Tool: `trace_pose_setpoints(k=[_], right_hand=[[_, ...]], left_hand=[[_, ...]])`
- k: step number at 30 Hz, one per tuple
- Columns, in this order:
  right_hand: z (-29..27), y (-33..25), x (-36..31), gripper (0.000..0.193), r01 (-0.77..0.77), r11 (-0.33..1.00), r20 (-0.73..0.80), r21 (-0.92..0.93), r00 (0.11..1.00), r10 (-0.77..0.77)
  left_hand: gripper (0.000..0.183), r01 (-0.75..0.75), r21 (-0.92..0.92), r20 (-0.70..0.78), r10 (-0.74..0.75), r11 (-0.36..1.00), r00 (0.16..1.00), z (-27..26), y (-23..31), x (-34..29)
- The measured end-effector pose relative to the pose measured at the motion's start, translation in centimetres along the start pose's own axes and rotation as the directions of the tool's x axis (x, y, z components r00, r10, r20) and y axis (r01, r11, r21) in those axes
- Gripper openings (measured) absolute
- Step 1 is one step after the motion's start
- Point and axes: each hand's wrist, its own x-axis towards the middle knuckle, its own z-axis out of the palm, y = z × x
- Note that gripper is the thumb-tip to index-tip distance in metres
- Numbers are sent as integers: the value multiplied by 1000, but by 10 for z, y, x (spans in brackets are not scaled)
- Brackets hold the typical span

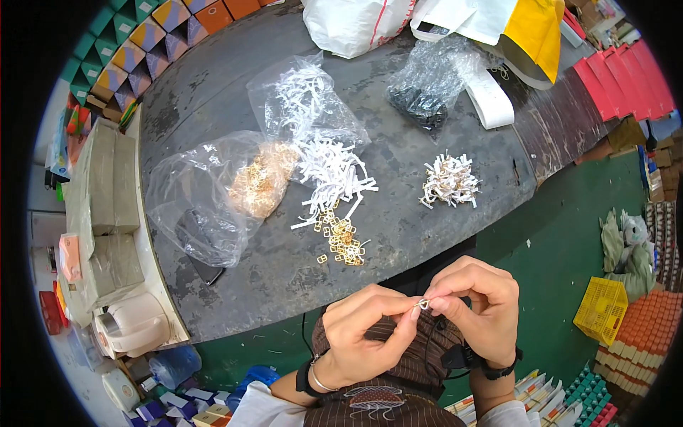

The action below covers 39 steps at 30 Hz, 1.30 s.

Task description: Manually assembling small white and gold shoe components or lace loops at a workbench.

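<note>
"Looking at that dark, scuffed tabletop [398,220], what's around it?"

"Green floor [562,206] past its right-hand side, stacked boxes [135,43] at the far left, a white bag [356,25] along the far edge."

"And the small buckle piece [424,304]?"

"Off the tabletop, held up between its near edge and the brown striped apron [420,384]. The left hand [366,331] and right hand [480,306] have their fingers pinched on it from either side."

"Pointing which way?"

"Long axis roughly crosswise, hand to hand, rising slightly rightward. It's too small to tell front from back."

"Room to move?"

"Dark surface shows between the loose gold buckles [345,245] and the white-and-gold pile [450,180]. The near edge slants just ahead of the hands; leftward, a clear plastic bag [206,185] sprawls over part of a phone [208,273]."
</note>
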Motion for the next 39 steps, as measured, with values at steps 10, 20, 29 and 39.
trace_pose_setpoints(k=[10,20,29,39], right_hand=[[7,4,-7,9,-28,995,-142,97,989,41],[15,-5,0,15,-25,999,-143,-36,990,20],[13,4,-4,8,-63,984,-124,165,989,85],[20,3,-6,5,-21,1000,-211,16,977,24]], left_hand=[[8,71,-56,-26,-72,996,997,1,-1,-2],[7,136,-109,-91,-146,985,985,5,-6,-7],[5,102,-68,-93,-108,992,990,7,-5,-7],[10,166,-62,-17,-168,984,986,1,-4,-2]])
